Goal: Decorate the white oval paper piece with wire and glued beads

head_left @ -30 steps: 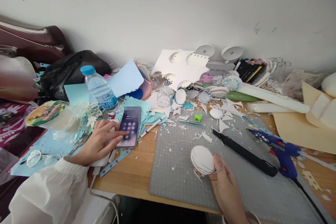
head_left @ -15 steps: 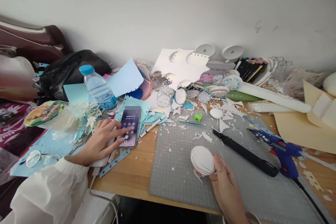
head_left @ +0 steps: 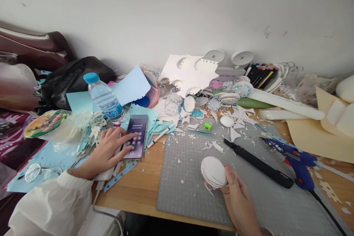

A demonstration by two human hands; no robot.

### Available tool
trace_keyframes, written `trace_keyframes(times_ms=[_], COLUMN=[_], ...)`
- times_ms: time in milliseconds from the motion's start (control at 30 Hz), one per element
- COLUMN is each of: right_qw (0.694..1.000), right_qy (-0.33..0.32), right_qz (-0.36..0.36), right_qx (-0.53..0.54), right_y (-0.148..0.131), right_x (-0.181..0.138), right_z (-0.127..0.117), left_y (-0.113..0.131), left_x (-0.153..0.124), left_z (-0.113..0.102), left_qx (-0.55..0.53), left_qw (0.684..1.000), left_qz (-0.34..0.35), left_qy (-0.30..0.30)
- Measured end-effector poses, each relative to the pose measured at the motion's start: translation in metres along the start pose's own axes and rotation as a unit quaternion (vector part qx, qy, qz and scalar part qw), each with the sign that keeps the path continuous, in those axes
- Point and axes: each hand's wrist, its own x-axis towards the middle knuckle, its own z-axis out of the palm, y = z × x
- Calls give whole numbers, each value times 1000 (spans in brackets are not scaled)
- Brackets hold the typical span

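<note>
My left hand lies over a smartphone, its fingers spread and the index fingertip on the lit number keypad. The phone rests on light-blue paper on the table. Between thumb and fingers of my right hand is a round white paper disc, apparently layered, with thin strands around its edge. It is held above the grey cutting mat. A black craft knife with its blade showing lies right of the disc. Farther right is a blue glue gun.
A water bottle stands behind the phone. Eyeglasses and a food tub are at the left. Paper scraps, a small green sharpener and decorated discs crowd the back. A white cable hangs over the front edge.
My left index finger has shifted slightly up on the keypad, and the other fingers have moved a little. My right hand still holds the disc in nearly the same place. The view has tilted slightly.
</note>
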Motion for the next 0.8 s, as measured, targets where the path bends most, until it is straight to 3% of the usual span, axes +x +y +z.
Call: trace_keyframes(times_ms=[133, 267, 400, 600, 800], right_qw=[1000, 999, 990, 982, 969], right_qy=[-4, -25, -55, -111, -204], right_qz=[-10, 11, 54, 84, 52], right_qx=[5, 44, 116, 126, 127], right_y=[0, -5, -16, -44, -56], right_x=[0, -2, -3, -5, -11], right_z=[0, 1, 8, 30, 49], left_y=[-2, 10, 57, 139, 165], left_x=[1, -4, -9, 24, 66], left_z=[-3, -9, -10, 12, 29], left_qx=[0, -37, -161, -352, -459], left_qw=[999, 999, 983, 935, 885], left_qz=[27, 3, 0, 46, 79], left_qy=[-20, 38, 87, 17, 5])
